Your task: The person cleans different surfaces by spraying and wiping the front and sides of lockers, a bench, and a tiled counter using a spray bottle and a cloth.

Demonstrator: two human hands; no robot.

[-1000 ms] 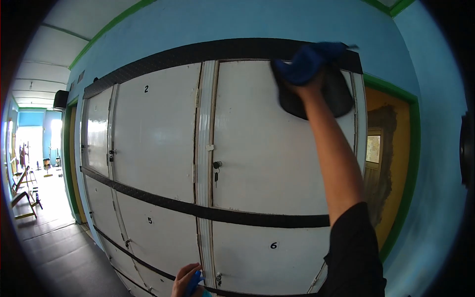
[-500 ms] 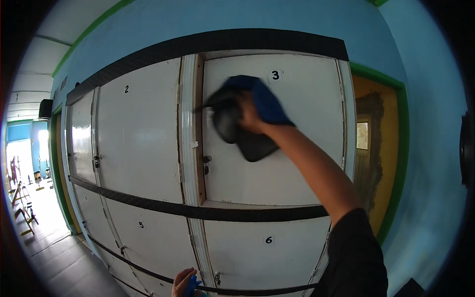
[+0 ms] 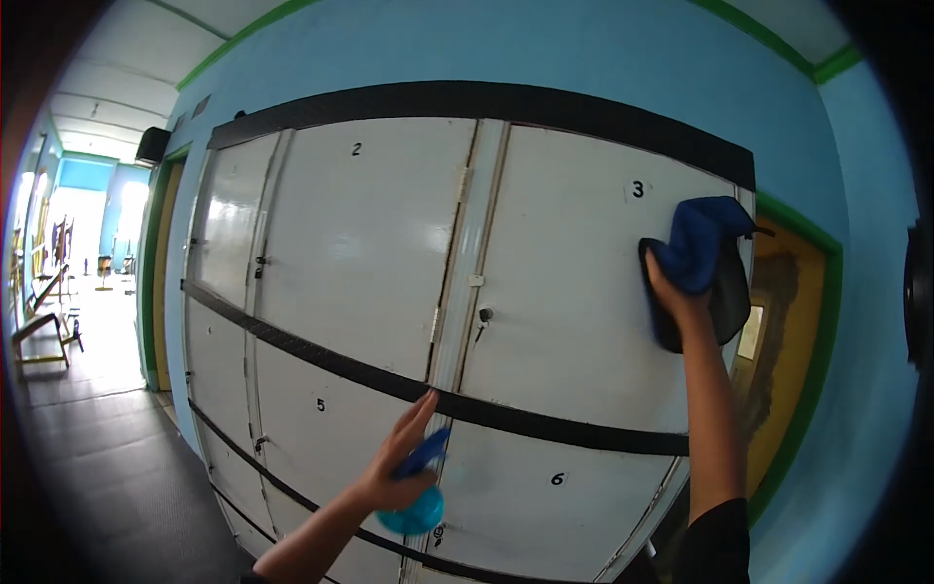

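My right hand [image 3: 679, 300] grips a blue and dark grey cloth [image 3: 699, 243] against the right side of the white locker door marked 3 [image 3: 574, 273]. Part of the cloth hangs past the door's right edge. Lower down, my left hand [image 3: 389, 477] is wrapped round a spray bottle with a blue trigger head and a teal body [image 3: 413, 513]. It is in front of the lower lockers, near the door marked 6 [image 3: 555, 526]. A key [image 3: 482, 326] hangs from the lock on door 3.
Further locker doors, such as the one marked 2 [image 3: 360, 243], stretch leftward with black strips [image 3: 341, 360] between rows. A green-framed doorway [image 3: 808, 321] is at the right. Gym equipment [image 3: 44, 336] stands at the far left beyond a dark floor [image 3: 126, 477].
The cloth has moved right across door 3, and my left hand has risen into view with the spray bottle. The wooden edge left of door 3 no longer shows. My view has shifted left.
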